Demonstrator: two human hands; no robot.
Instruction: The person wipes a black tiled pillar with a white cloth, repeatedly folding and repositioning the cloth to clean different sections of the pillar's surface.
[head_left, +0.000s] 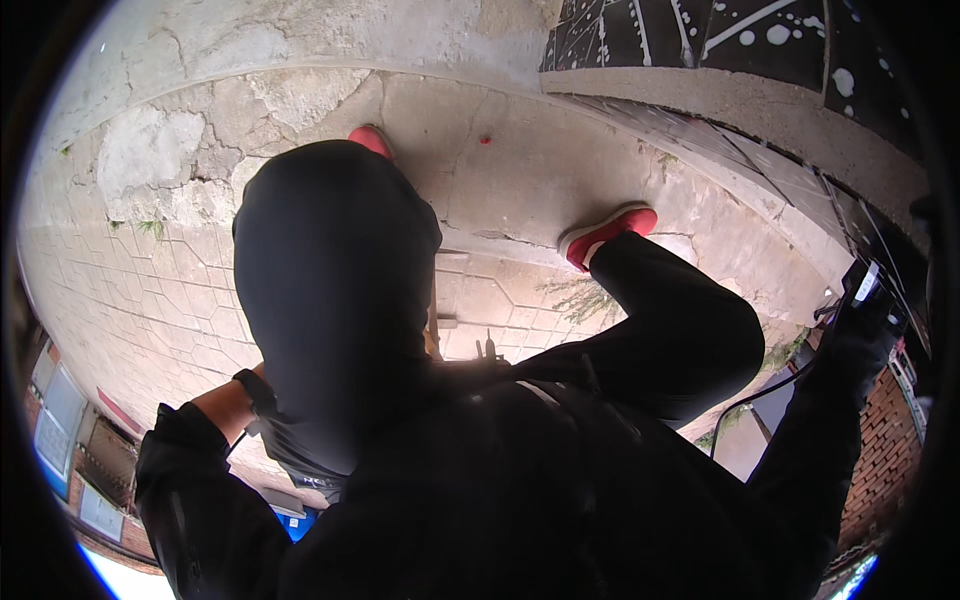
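My left hand is almost wholly hidden behind my raised, black-trousered left knee (337, 247). Only the bare wrist (223, 411) shows, with a black band (256, 394) and a thin cable on it. On the far right, my right arm (814, 427) reaches out in a black sleeve. My right hand (874, 330) is dark and blurs into its surroundings, so its fingers cannot be made out. Beside it is a black device (855, 289) with a white strip, and a black cable (721, 420) loops nearby. Whether the hand holds anything is unclear.
Black wall tiles (765, 37) with white splashes stand at the upper right above a concrete ledge (675, 82). My red shoes (611, 232) rest on cracked concrete. Slim wooden pieces (433, 330) show beside my left knee. A blue object (298, 523) lies lower left.
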